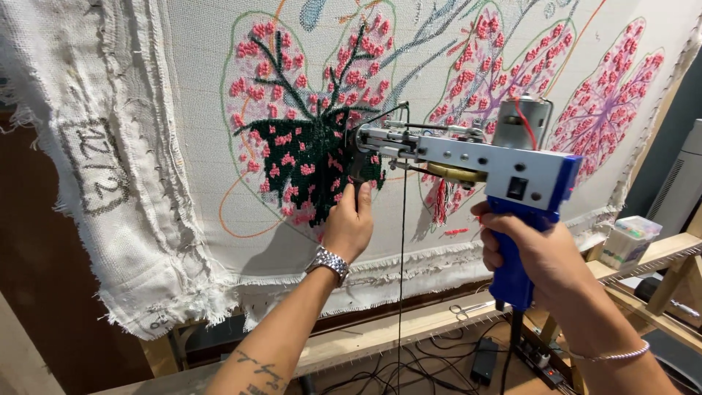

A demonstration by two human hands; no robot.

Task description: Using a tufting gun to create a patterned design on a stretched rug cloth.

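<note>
Nearest, the right hand (530, 249) is wrapped tight around the blue grip of the tufting gun (468, 157), whose nose presses into the backing cloth (190, 132) stretched on a wooden frame (380, 336). Just ahead, the left hand (349, 223) is curled around the gun's front handle, close to the cloth, below the needle. A thin dark yarn (401, 256) hangs straight down from the gun's front.

By the look of it, the step in hand is filling the dark green patch (307, 157) with pile; the needle sits at that patch's right edge, beside small pink tufts. Carrying the line on would call for steady pressure into the cloth and both hands moving together, with the yarn left slack.

Farther out, bare cloth lies to the left and below the patch, so there is room there. To the right, tufted pink branches (607, 102) stand close. The cloth's frayed lower edge (409, 267) and the frame rail lie just beneath the wrists.
</note>
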